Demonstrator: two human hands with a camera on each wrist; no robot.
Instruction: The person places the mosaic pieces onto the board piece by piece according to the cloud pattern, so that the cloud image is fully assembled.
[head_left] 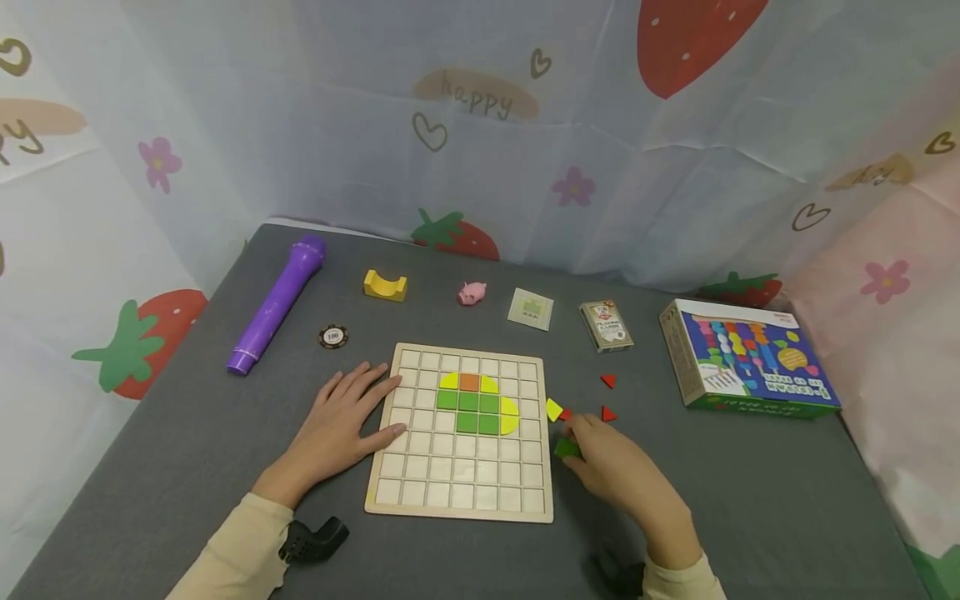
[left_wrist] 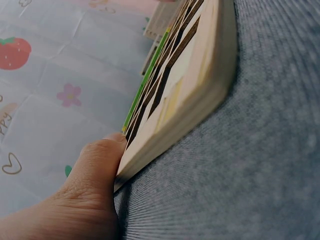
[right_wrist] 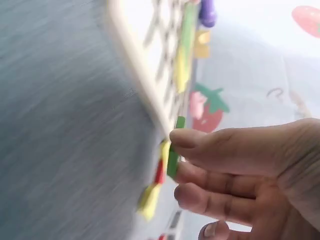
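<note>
**Green tile point(head_left: 567, 448) pinched beside the grid board point(head_left: 440, 468)**

The grid board is flanked by two hands. At its left rim the left hand point(head_left: 347, 427) is laid with fingers spread and nothing gripped; the thumb is rested on the board's edge, presumably so that the board is steadied. Just beyond the right rim, the green tile is held by the right hand point(head_left: 617, 460), pinched between thumb and fingers. By such a hold, it may be judged, a small, thin piece is kept controllable with part of its edge exposed.

Within the board, green squares point(head_left: 468, 402), an orange square point(head_left: 469, 382) and rounded yellow pieces point(head_left: 509, 406) are grouped in adjoining cells of the upper half. Outside the right rim, a loose yellow piece point(head_left: 554, 409) and red triangles point(head_left: 608, 413) are scattered, probably left there for easy reach by the right hand.

Orientation: in the right wrist view the green tile is seen nearly edge-on as a narrow bar, its long axis steep in the frame and slightly slanted, the lower end directed towards the loose yellow and red pieces. The tile's full outline is hidden by the fingers; whether the board is touched by it cannot be told.
</note>
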